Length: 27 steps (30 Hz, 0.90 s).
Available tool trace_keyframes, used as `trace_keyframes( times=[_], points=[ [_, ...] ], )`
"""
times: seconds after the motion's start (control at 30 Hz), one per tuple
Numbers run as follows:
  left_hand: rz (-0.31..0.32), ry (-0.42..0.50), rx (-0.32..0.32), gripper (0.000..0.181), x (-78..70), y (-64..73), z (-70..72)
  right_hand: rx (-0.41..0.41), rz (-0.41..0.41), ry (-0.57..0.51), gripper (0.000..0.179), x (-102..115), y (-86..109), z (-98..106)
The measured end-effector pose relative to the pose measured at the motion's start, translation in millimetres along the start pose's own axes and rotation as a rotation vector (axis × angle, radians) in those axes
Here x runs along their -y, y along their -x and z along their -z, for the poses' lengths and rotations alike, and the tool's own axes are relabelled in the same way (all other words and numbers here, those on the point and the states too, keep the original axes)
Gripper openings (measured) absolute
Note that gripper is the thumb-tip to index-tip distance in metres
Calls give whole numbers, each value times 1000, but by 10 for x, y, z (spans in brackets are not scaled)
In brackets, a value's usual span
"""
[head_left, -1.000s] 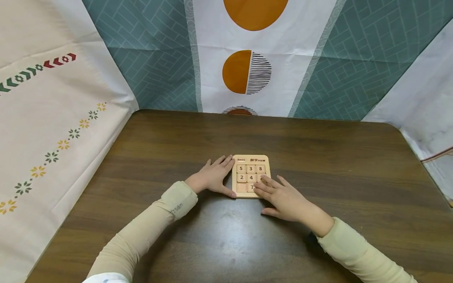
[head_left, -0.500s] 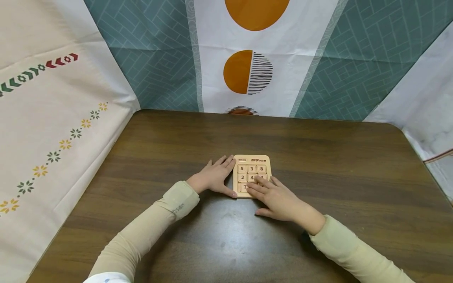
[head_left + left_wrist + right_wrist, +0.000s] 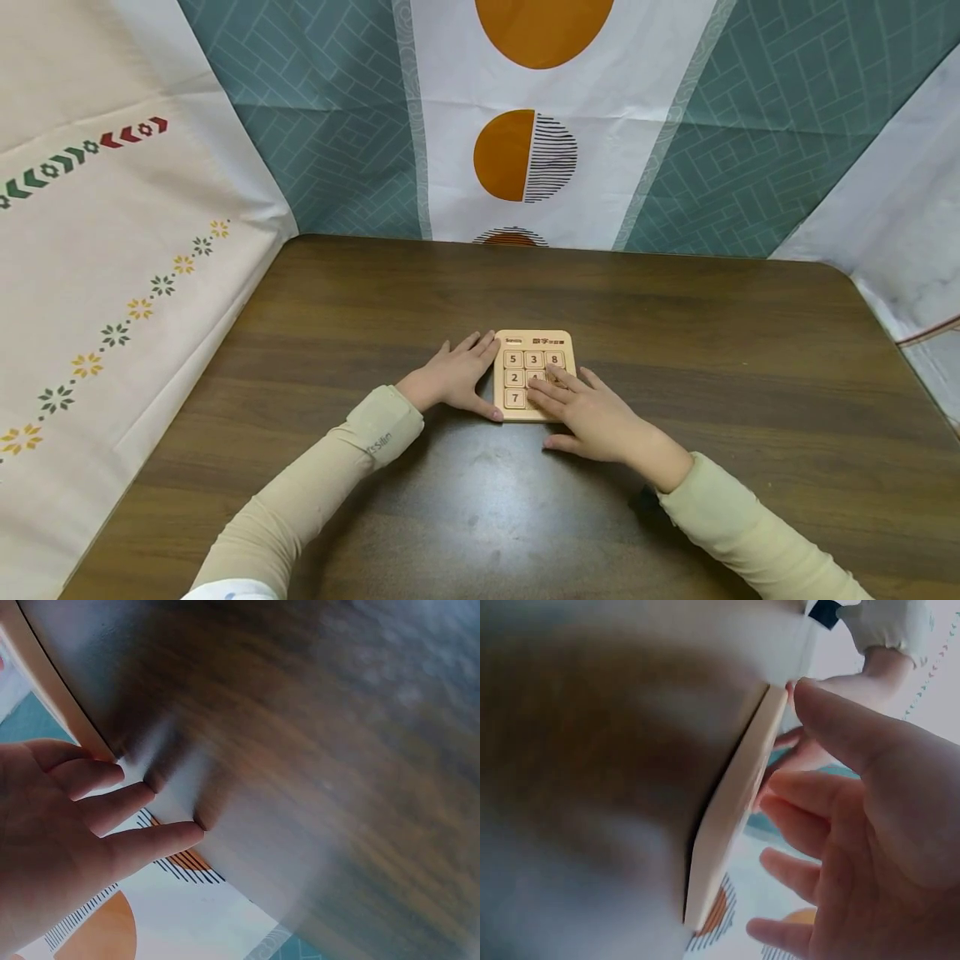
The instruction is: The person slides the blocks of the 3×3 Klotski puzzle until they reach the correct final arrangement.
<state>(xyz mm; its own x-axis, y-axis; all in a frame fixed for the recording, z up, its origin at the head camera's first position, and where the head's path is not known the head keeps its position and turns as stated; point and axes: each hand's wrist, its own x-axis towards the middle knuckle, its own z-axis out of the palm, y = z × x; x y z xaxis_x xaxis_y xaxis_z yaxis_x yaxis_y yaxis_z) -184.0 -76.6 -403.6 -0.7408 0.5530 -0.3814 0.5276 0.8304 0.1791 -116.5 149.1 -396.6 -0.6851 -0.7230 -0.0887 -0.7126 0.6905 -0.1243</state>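
A square wooden number sliding puzzle [image 3: 498, 385] lies flat on the table. Its 7 tile [image 3: 515, 398] sits in the lower left corner, below the 2 tile [image 3: 514, 377] and the 5 tile [image 3: 513, 359]. Along the puzzle's left side my left hand [image 3: 452, 375] is spread, fingertips at the upper left corner and thumb at the lower left. My right hand [image 3: 596, 421] reaches in from the right with extended fingers over the middle and right tiles, hiding the lower right of the grid. In the right wrist view, the puzzle's edge [image 3: 720, 810] shows beside the loosely extended fingers.
The brown wooden table [image 3: 375, 292] surrounds the puzzle. A patterned cloth [image 3: 337, 167] hangs behind the far edge, and a pale cloth with printed flowers [image 3: 97, 275] hangs along the left side.
The 7 tile has slid left from the bottom middle into the lower left corner. My right hand moved left with it, then slightly up and over. The left hand has stayed put.
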Motion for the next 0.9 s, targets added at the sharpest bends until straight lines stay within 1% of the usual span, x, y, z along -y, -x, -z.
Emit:
trace_keyframes(
  times=[0.13,0.4,0.9],
  points=[
    [8,-8,8,116,-7,-3,2,9,-35,8,69,-40,5,20],
    [8,-6,5,116,-7,-15,-5,34,-49,-31,68,-48,9,-5],
    [-4,4,-4,116,-2,10,-1,27,3,-66,62,12,90,5]
  ],
)
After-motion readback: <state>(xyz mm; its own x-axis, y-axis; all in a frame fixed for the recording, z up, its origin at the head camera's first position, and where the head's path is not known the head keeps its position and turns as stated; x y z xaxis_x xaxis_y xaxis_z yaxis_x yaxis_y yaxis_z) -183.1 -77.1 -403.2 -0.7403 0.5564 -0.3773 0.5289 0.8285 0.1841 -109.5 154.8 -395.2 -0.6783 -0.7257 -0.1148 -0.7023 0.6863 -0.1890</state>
